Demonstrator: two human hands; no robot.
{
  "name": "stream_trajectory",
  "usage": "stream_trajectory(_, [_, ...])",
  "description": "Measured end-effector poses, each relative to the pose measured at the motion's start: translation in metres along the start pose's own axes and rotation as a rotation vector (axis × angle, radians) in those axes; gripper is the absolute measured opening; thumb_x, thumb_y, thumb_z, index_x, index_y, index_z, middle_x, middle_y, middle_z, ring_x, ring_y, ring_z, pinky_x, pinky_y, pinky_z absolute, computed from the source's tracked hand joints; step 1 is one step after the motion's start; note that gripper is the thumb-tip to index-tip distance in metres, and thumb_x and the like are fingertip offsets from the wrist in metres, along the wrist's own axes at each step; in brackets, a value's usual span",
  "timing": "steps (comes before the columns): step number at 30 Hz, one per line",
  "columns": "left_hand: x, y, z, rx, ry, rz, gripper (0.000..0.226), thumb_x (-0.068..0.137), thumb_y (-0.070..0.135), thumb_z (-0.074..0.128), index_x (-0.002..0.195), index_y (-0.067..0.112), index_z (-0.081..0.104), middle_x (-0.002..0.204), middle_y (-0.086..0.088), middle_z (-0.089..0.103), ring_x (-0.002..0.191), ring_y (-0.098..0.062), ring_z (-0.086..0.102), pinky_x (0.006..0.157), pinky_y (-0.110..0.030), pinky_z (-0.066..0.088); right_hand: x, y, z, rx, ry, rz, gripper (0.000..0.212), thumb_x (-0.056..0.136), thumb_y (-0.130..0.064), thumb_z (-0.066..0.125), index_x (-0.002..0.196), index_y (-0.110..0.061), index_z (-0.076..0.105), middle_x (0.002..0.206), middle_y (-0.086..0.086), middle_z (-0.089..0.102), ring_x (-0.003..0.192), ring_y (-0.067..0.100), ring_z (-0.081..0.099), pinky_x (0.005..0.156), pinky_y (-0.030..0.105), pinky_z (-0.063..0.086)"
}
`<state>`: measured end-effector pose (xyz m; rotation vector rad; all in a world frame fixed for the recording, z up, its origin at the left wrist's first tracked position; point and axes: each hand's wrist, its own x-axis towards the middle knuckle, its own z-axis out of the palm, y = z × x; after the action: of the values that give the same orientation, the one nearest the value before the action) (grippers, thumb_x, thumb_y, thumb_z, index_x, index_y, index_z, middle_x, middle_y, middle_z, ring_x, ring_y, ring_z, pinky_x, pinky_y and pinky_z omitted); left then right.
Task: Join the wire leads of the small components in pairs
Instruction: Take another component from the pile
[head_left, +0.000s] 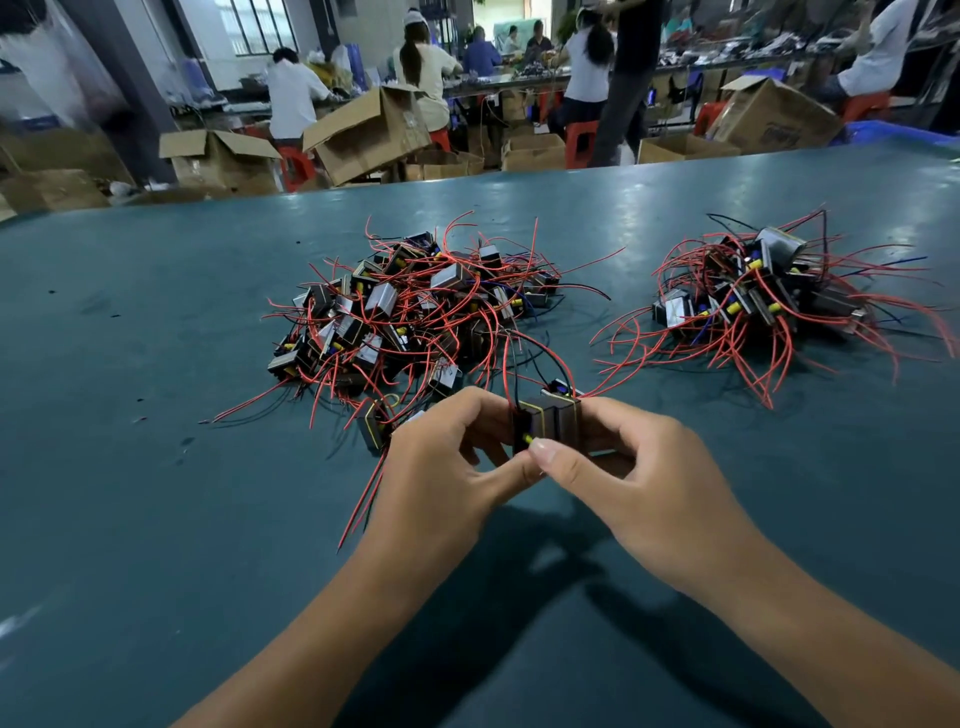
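Teal surface (156, 519) fills lower frame. Beyond its far edge: open cardboard boxes (363, 135) on the floor, red stools (579, 143), seated and standing workers (291, 98) at long benches, upper frame.

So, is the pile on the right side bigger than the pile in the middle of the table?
No, the right pile holds visibly fewer components than the middle pile, which spreads wider on the table.

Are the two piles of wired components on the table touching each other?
Apart. The head view shows bare green table between the left pile and the right pile; even their outer red wires do not meet.
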<state>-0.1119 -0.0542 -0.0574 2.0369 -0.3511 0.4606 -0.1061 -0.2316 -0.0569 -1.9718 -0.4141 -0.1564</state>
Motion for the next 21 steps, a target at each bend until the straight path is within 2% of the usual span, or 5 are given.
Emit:
stream_trajectory(2, [-0.002, 0.002, 0.001, 0.127, 0.03, 0.076, 0.02, 0.078, 0.023, 0.085, 0.088, 0.02, 0.068, 0.077, 0.014, 0.066, 0.076, -0.008, 0.06, 0.068, -0.015, 0.043, 0.0, 0.0, 0.0, -0.02, 0.02, 0.011, 0.028, 0.077, -0.056, 0.064, 0.096, -0.036, 0.07, 0.087, -0.023, 0.073, 0.084, -0.004, 0.067, 0.077, 0.024, 0.052])
stream_trajectory(4, [-0.003, 0.004, 0.003, 0.192, 0.041, 0.1, 0.022, 0.077, 0.026, 0.084, 0.087, 0.017, 0.067, 0.077, 0.013, 0.065, 0.078, -0.009, 0.06, 0.073, -0.022, 0.045, 0.0, 0.0, -0.001, -0.041, 0.025, 0.016, 0.027, 0.076, -0.055, 0.064, 0.094, -0.036, 0.07, 0.085, -0.022, 0.072, 0.084, -0.003, 0.067, 0.076, 0.024, 0.052])
stream_trajectory(8, [-0.004, 0.008, 0.005, 0.26, 0.029, 0.11, 0.029, 0.073, 0.04, 0.076, 0.084, 0.015, 0.065, 0.076, 0.013, 0.064, 0.084, -0.003, 0.057, 0.08, -0.028, 0.041, 0.001, 0.001, 0.002, -0.075, 0.057, 0.007, 0.017, 0.081, -0.048, 0.067, 0.082, -0.031, 0.068, 0.077, -0.018, 0.071, 0.076, -0.001, 0.065, 0.066, 0.013, 0.046])
stream_trajectory(15, [-0.003, 0.004, 0.003, 0.189, -0.049, 0.062, 0.039, 0.076, 0.065, 0.067, 0.097, 0.033, 0.063, 0.09, 0.021, 0.065, 0.093, -0.001, 0.061, 0.088, -0.034, 0.043, 0.011, -0.002, -0.012, -0.132, 0.146, 0.03, 0.017, 0.081, -0.041, 0.067, 0.08, -0.025, 0.071, 0.064, -0.012, 0.068, 0.058, 0.0, 0.058, 0.056, 0.016, 0.043])
stream_trajectory(21, [0.0, -0.007, -0.002, 0.172, -0.072, -0.006, 0.025, 0.089, 0.052, 0.066, 0.098, 0.028, 0.066, 0.096, 0.023, 0.064, 0.092, -0.006, 0.062, 0.096, -0.048, 0.044, 0.04, -0.012, -0.085, -0.417, 0.345, 0.047, 0.031, 0.08, -0.05, 0.067, 0.079, -0.02, 0.072, 0.056, -0.008, 0.062, 0.053, 0.004, 0.055, 0.045, 0.012, 0.036])
